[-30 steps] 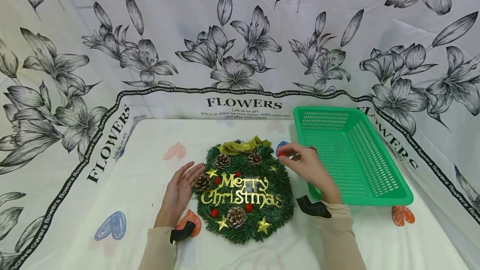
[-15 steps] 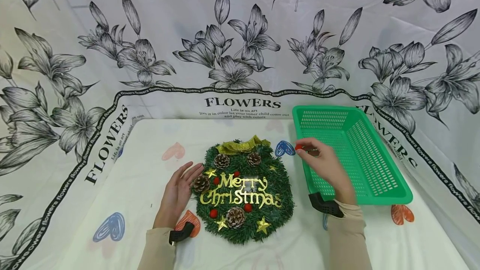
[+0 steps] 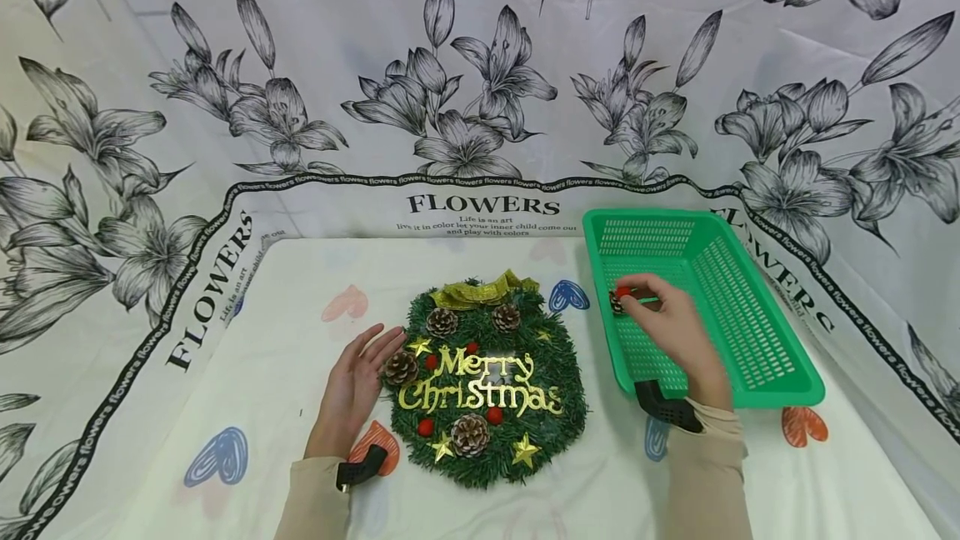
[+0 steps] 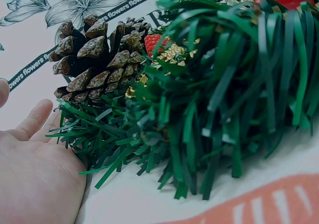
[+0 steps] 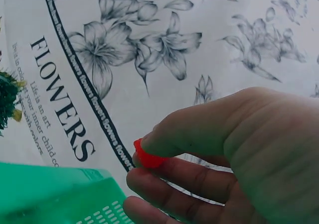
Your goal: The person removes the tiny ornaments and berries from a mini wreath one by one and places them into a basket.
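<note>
A green Christmas wreath (image 3: 558, 432) lies on the table, bearing gold "Merry Christmas" lettering (image 3: 480, 394), pinecones, gold stars, red berries and a gold bow (image 3: 483, 292). My left hand (image 3: 351, 390) rests at its left edge with fingers extended, beside a pinecone (image 4: 102, 59). Over the left part of the green basket (image 3: 750, 397), my right hand (image 3: 671, 332) pinches a small red berry (image 5: 148, 157) between thumb and forefinger. Just below the berry a pinecone (image 3: 617, 305) shows in the basket, partly covered by the fingers.
The basket stands at the right of the table, its far end close to the printed curtain (image 3: 465, 140). A white cloth (image 3: 300, 315) with coloured hearts covers the table.
My right hand has moved right, from the wreath's upper right edge to over the basket, carrying the red berry. The left hand stays by the wreath.
</note>
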### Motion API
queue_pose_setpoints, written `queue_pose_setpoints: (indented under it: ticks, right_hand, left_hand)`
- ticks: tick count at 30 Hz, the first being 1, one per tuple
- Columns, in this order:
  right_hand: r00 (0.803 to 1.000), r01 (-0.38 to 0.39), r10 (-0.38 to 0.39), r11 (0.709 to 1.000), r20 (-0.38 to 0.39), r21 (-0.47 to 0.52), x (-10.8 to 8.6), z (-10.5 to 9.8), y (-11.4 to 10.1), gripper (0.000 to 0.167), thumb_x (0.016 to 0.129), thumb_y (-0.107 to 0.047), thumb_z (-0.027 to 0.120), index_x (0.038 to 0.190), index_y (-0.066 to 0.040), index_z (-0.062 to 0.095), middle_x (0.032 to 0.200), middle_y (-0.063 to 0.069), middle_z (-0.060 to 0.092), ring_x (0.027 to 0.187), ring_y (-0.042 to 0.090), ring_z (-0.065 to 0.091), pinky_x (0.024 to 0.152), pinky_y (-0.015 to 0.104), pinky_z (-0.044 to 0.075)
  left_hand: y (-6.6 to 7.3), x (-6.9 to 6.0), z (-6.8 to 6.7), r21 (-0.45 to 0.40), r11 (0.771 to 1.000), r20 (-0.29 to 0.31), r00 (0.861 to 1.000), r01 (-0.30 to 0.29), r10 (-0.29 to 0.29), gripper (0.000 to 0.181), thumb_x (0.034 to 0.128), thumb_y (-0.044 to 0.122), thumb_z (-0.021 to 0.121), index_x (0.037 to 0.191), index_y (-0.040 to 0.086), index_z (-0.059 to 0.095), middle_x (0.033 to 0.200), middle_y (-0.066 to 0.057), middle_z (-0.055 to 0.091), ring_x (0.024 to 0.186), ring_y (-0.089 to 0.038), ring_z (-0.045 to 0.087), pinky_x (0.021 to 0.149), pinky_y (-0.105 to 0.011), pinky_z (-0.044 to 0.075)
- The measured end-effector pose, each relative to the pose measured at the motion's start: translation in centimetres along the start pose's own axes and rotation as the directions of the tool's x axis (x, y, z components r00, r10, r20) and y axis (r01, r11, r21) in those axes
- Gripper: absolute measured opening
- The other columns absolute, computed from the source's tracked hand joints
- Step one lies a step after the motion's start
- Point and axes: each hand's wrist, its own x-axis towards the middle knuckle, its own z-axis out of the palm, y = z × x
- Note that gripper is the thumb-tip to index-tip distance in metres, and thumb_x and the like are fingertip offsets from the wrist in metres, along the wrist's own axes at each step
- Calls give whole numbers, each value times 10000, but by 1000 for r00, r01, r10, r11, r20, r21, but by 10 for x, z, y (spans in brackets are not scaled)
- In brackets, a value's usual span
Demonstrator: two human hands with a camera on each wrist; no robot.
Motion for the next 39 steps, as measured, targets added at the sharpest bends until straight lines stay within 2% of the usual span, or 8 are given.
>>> queue_pose_setpoints:
  ticks: [5,15,18,26,31,34,36,39]
  right_hand:
    - [1000,-25,24,998,-7,-52,0,-5,3,315,1038,-196,589,1330,-84,628,1211,208,686,999,356,718,736,278,525]
    - [999,-46,48,992,14,-116,0,-7,19,301,1042,-164,568,1318,-60,625,1269,201,667,1149,358,623,939,505,543]
    - [998,-49,55,987,36,-153,0,-8,23,299,1042,-145,559,1317,-44,620,1270,219,661,1166,398,613,904,520,545]
    - [995,-43,61,975,77,-220,1,-12,30,301,1044,-154,556,1307,-22,621,1197,209,691,1143,436,621,776,414,533]
    - [995,-33,55,969,85,-244,1,-12,32,299,1040,-163,568,1297,-22,627,1177,198,694,1130,427,621,797,462,542]
    - [994,-37,61,968,91,-248,2,-12,32,308,1041,-170,570,1305,-21,622,1181,200,692,1128,427,621,805,479,541]
    - [993,-42,67,968,95,-246,2,-12,32,313,1042,-175,569,1310,-22,619,1189,199,688,1134,424,616,807,480,538]
    - [992,-47,73,969,100,-243,1,-12,32,312,1045,-182,567,1312,-26,616,1192,194,687,1131,413,612,802,463,527]
  left_hand:
    - [1,0,0,-11,1000,3,1000,15,-15,617,1123,451,255,1624,110,140,1673,-127,286,1420,-97,488,1125,-205,266]
    - [-1,-1,-1,-16,1000,13,1000,20,-20,612,1127,437,237,1622,94,126,1667,-119,303,1435,-112,473,1109,-185,307]
    - [0,-1,0,-10,1000,7,1000,15,-14,605,1129,433,234,1619,90,138,1659,-113,325,1436,-117,474,1049,-182,339]
    - [0,0,-1,-36,999,10,1000,0,1,603,1131,418,246,1614,74,138,1637,-106,373,1416,-126,498,1265,-370,71]
    - [0,-1,-2,-29,1000,7,1000,1,-1,612,1127,433,259,1613,80,146,1636,-96,378,1411,-114,504,1143,-237,250]
    - [-1,-1,-2,-31,999,6,1000,-8,8,613,1127,429,265,1610,70,148,1614,-80,421,1404,-113,514,879,-155,395]
    - [-1,-1,-2,-36,999,10,1000,-20,20,607,1129,416,265,1606,58,152,1606,-87,430,1397,-119,522,644,-180,360]
    - [-1,-1,-1,-35,999,17,1000,-18,19,606,1130,416,258,1609,61,147,1619,-98,407,1407,-122,512,788,-149,403]
